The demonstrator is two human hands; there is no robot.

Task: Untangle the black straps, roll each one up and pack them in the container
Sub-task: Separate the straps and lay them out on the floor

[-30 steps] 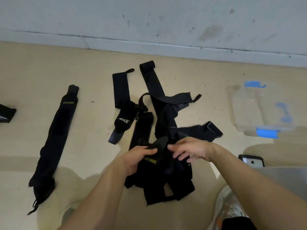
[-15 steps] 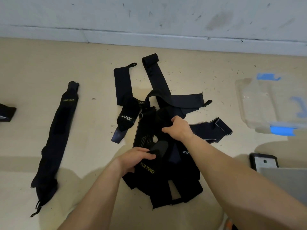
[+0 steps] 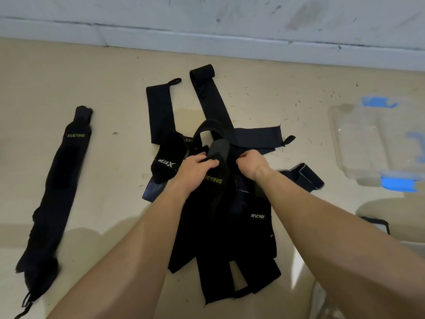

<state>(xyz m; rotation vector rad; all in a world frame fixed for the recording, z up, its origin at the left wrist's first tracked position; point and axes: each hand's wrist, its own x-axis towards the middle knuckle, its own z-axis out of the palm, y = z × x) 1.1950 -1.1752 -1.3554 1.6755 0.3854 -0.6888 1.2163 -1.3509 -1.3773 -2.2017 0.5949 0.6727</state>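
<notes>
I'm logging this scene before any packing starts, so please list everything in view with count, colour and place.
tangled straps: several, exact count unclear, black, heaped mid-floor
lone strap: one, black with yellow lettering, laid out left of the heap
container: one, clear with blue clips, on the floor at the right
dark-edged object: one, partly seen below the container
floor: beige, speckled
wall: pale, scuffed, along the top
left hand: one, grips a yellow-lettered strap in the heap
right hand: one, fingers curled into the heap alongside
</notes>
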